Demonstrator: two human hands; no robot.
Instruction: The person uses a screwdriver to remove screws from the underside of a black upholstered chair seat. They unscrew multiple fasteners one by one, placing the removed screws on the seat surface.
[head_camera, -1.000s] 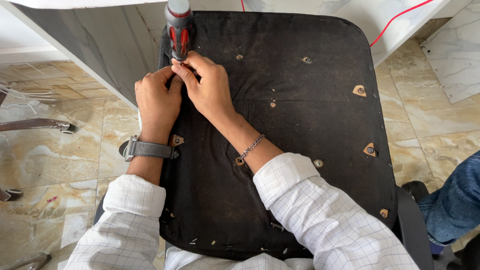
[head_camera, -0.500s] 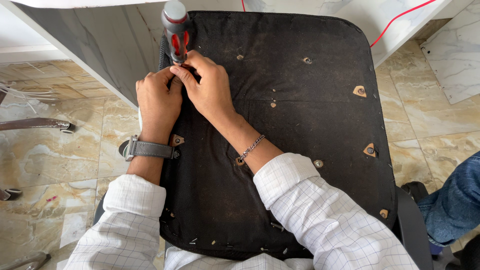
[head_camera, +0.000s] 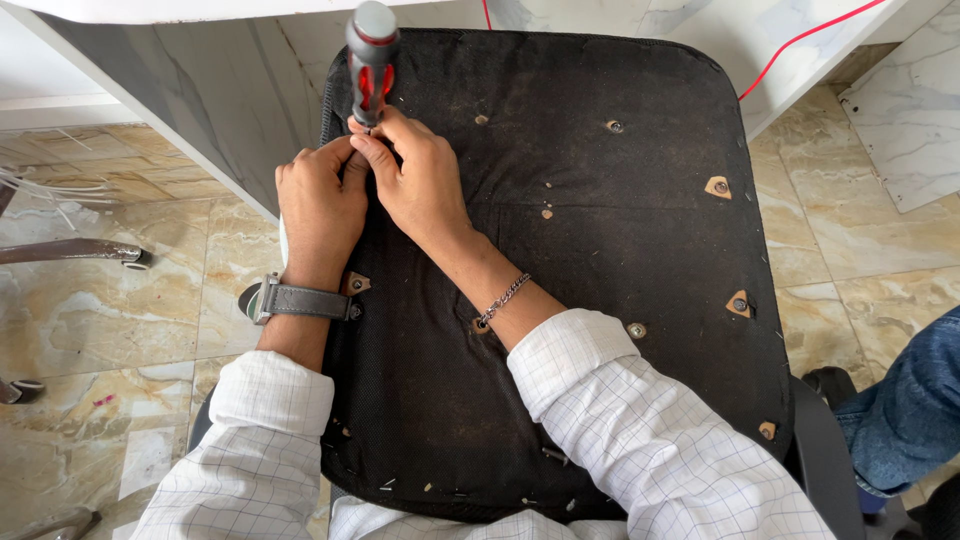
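The underside of a black fabric-covered chair seat (head_camera: 600, 250) lies across my lap, dotted with screw holes and staples. A screwdriver (head_camera: 371, 62) with a red, black and grey handle stands upright at the seat's far left corner. My right hand (head_camera: 415, 180) pinches the screwdriver's shaft just below the handle. My left hand (head_camera: 320, 205), with a grey watch strap on the wrist, presses against the right hand's fingers at the same spot. The screwdriver's tip is hidden behind my fingers.
A white marble-patterned desk panel (head_camera: 200, 90) stands just beyond the seat, with a red cable (head_camera: 790, 45) running at the upper right. Beige marble floor tiles (head_camera: 120, 300) surround the chair. A chrome chair leg (head_camera: 70, 248) lies at left. Another person's blue-jeaned leg (head_camera: 915, 400) is at the right edge.
The screwdriver handle has swung slightly left and then back right, ending a little more upright. Both hands stay pinched at its shaft.
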